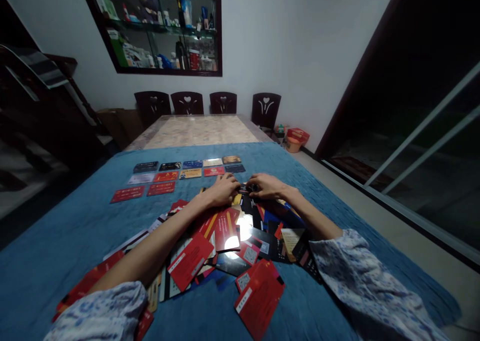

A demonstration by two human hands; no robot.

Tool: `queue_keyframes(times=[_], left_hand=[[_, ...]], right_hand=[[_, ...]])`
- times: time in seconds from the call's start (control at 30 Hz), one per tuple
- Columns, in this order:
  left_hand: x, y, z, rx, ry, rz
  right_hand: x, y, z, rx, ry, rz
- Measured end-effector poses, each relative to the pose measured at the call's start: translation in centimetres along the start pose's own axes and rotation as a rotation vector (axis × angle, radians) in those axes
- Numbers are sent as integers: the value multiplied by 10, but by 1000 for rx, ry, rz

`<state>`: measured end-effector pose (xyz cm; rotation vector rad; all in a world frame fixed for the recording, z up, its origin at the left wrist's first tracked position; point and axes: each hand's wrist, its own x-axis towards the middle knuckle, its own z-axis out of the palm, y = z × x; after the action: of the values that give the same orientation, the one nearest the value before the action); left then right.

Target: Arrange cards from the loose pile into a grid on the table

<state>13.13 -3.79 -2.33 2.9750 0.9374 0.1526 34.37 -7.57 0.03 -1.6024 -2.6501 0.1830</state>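
Note:
A loose heap of plastic cards [227, 228], mostly red, black and blue, spreads under my forearms. My left hand [224, 188] rests at the heap's far edge with its fingers bent down and closed. Whatever they grip is hidden. Close by on the right, my right hand [268, 186] pinches a black card [245, 188] that shows between the two hands. Beyond my left hand, several cards lie flat and apart in rows, among them a red card [214, 171] and a dark blue card [235, 168].
A blue cloth [90, 221] covers the near part of the long table, whose stone-patterned top [202, 130] shows at the far end. Dark wooden chairs [187, 103] stand behind it. An orange bucket [293, 144] sits on the floor at right. Glass shelves [165, 28] hold bottles.

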Motion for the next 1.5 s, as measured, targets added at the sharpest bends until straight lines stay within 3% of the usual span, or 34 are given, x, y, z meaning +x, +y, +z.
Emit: queue_keyframes(times=[0.57, 1.0, 1.5], left_hand=[[-3, 4, -14, 148, 32, 75], [7, -10, -11, 59, 224, -38], [5, -25, -10, -22, 256, -245]], right_hand=[[-6, -1, -7, -107, 117, -53], [8, 6, 3, -148, 288, 26], [41, 6, 18, 94, 387, 70]])
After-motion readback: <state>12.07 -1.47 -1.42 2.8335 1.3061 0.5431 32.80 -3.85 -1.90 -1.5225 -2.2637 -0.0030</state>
